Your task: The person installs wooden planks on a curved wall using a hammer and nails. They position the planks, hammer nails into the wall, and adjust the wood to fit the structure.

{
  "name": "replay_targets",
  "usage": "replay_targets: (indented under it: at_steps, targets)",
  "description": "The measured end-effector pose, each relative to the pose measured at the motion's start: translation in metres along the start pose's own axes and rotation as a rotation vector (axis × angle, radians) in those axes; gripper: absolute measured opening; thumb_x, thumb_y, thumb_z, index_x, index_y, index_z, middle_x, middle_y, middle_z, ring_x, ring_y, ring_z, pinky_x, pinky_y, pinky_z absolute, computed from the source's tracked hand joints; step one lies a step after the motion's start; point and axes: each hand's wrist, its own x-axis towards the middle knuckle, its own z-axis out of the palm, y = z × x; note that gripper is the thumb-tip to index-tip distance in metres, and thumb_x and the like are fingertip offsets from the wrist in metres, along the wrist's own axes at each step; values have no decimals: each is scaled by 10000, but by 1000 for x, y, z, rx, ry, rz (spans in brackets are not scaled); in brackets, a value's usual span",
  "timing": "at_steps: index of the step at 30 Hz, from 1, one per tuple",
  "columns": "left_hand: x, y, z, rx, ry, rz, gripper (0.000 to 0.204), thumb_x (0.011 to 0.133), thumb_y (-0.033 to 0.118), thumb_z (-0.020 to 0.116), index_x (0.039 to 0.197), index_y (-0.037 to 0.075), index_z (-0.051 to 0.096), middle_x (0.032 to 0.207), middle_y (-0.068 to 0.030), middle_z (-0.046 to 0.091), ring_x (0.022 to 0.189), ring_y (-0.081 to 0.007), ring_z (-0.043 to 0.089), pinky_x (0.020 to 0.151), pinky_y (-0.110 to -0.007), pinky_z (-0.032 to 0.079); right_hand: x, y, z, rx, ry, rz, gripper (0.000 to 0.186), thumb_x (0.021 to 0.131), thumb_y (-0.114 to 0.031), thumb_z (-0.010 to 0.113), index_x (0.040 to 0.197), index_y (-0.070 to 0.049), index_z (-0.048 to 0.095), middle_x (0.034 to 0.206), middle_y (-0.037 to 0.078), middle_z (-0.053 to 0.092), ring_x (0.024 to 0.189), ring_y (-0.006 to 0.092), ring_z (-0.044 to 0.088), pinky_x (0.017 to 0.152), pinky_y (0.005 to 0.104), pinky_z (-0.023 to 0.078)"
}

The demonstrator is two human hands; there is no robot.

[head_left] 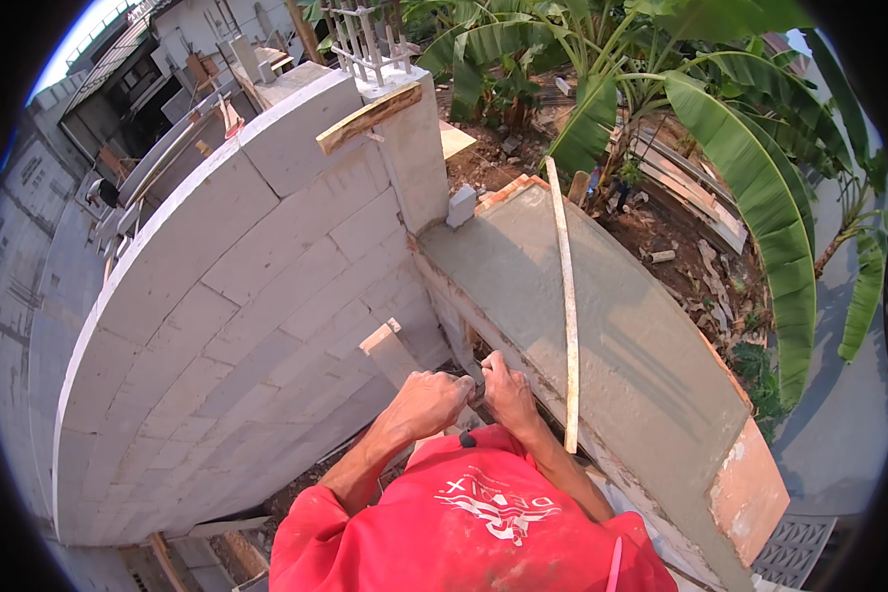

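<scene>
My left hand (436,403) and my right hand (508,393) are close together in front of my chest, with fingers curled in. A small dark thing (479,391) shows in the narrow gap between them; its kind cannot be made out. Just beyond my left hand, a wooden board (389,353) slants up beside the block wall. The grey concrete slab (641,335), smooth on top, lies to the right of my right hand. A long thin wooden strip (568,306) rests across it, apart from both hands.
A tall wall of pale blocks (257,296) curves along the left. At its far end stands a concrete column (414,158) with bare steel bars (365,44) and a short plank (369,118). A small grey block (461,206) sits at the slab's far corner. Banana plants (750,168) grow beyond.
</scene>
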Motion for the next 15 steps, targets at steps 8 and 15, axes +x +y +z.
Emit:
replay_targets:
  at_steps: [8, 15]
  targets:
    - [20, -101, -60, -390, -60, 271, 249, 947, 331, 734, 987, 94, 800, 829, -73, 757, 729, -216, 691, 646, -379, 517, -8, -46, -41, 600, -744, -92, 155, 986, -128, 621, 994, 9, 548, 657, 98, 616, 622, 181, 635, 618, 314, 506]
    - [27, -104, -9, -660, -247, 27, 351, 978, 425, 705, 998, 89, 803, 637, 22, 548, 624, -95, 509, 581, -310, 422, 12, -41, -85, 506, -409, -81, 150, 1026, -95, 573, 1120, 18, 604, 784, 77, 697, 737, 122, 665, 706, 273, 536]
